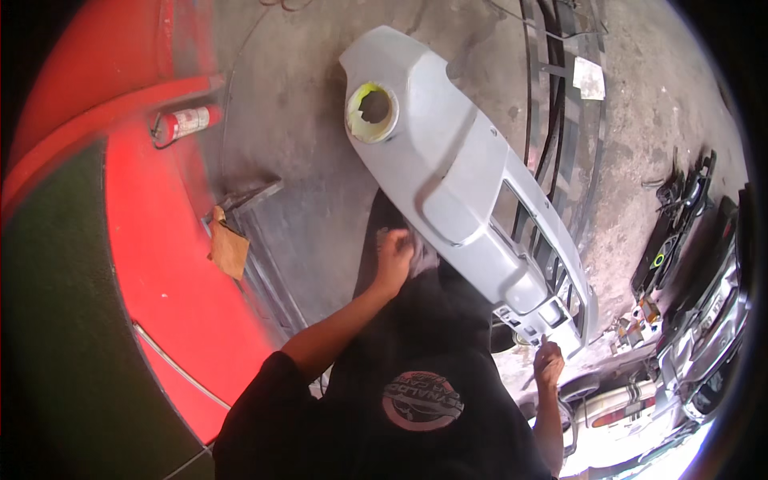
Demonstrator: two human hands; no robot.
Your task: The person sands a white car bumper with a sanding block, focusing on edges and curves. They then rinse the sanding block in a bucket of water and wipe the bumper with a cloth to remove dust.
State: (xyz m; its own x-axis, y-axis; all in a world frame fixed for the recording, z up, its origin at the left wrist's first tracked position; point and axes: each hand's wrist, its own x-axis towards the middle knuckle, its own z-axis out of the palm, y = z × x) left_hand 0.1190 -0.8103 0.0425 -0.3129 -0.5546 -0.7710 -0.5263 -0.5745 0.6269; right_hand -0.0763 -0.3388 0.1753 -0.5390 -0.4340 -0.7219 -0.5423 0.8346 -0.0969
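A grey car bumper (448, 160) reaches diagonally from the top middle down to the lower right in front of me. Its round opening (372, 112) has a yellow-green inner rim. Beside the bumper's near edge, my left hand (394, 260) is closed with curled fingers. A pale, blurred patch shows next to those fingers, and what they hold cannot be made out. At the bumper's lower right end, my right hand (549, 364) is closed on the edge near the small square openings.
A red fire extinguisher (186, 124) lies at the left near a red surface (176, 272). A brown piece of cardboard (230, 248) rests by a metal frame (268, 280). Dark car parts (680, 216) lie at the right. Beyond the bumper are metal rails (552, 104) with a white sheet (590, 78).
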